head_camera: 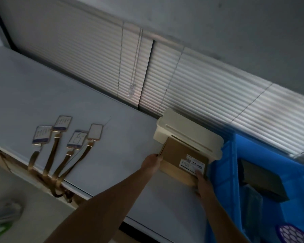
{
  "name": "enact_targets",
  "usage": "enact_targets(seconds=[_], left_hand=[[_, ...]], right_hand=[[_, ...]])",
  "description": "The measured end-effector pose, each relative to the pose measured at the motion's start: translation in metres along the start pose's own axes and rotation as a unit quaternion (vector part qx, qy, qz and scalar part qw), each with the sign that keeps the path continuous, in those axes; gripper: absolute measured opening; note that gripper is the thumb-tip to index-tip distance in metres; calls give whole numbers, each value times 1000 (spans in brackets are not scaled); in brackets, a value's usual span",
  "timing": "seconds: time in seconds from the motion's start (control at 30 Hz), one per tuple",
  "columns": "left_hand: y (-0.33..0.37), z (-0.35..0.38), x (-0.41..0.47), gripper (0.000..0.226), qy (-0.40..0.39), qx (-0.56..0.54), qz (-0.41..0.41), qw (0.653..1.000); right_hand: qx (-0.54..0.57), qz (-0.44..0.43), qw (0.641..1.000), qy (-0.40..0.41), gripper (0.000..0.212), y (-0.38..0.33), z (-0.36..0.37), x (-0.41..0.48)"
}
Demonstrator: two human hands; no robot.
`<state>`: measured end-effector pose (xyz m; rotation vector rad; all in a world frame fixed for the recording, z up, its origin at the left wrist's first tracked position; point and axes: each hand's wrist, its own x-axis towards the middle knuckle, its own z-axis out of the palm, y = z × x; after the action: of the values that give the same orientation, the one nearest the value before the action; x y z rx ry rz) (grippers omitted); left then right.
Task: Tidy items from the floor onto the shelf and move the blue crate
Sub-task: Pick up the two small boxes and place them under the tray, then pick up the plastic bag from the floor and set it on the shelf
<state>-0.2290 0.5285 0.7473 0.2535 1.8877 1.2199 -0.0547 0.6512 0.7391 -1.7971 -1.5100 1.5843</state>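
Observation:
A flat brown cardboard box (177,155) with a white barcode label lies on the grey shelf top (77,102), its far end against a cream plastic box (188,134). My left hand (152,162) grips the cardboard box's left edge. My right hand (203,183) holds its near right corner by the label. The blue crate (226,165) stands on the shelf just right of the box and holds a dark box (263,181) and a purple round grid item (291,234).
Several name badges (60,123) on gold lanyards lie on the shelf at the left, their straps hanging over the front edge. Closed window blinds (200,85) with cords run behind the shelf. A white plastic bag (3,214) is at the lower left.

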Motion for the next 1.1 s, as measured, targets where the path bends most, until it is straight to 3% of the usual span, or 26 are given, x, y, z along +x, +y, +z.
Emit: enact_targets(seconds=[0.1,0.23,0.37,0.47,0.53,0.6,0.67,0.83,0.9,1.0,1.1], left_hand=[[-7,-13,-8,41,-10,-12,7,1000],[-49,-69,-39,38,-3,-68,-10,998],[-121,-160,-82,12,50,-65,13,997],[-195,-239,-120,10,125,-81,-32,988],[-255,-295,-147,9,176,-101,-75,976],[-313,-354,-175,9,221,-118,-127,960],[-369,-412,-205,9,250,-122,-193,941],[-488,-534,-252,17,307,-139,-325,884],[-526,-568,-252,16,319,-144,-354,868],[-586,-605,-222,16,313,-156,-381,856],[-657,-631,-161,20,309,-160,-386,854]], right_hand=[[6,18,1000,16,70,3,4,-9],[28,63,996,48,49,24,13,-56],[-25,106,991,-73,23,45,71,-129],[-142,10,970,-196,16,55,155,-187],[-228,-82,932,-271,16,67,220,-224],[-313,-175,871,-336,19,82,288,-258],[-392,-216,810,-378,23,99,360,-294],[-517,-220,682,-468,13,165,527,-358],[-571,-194,631,-488,23,198,586,-366],[-630,-167,577,-493,31,256,672,-360],[-665,-192,530,-490,35,327,764,-336]])
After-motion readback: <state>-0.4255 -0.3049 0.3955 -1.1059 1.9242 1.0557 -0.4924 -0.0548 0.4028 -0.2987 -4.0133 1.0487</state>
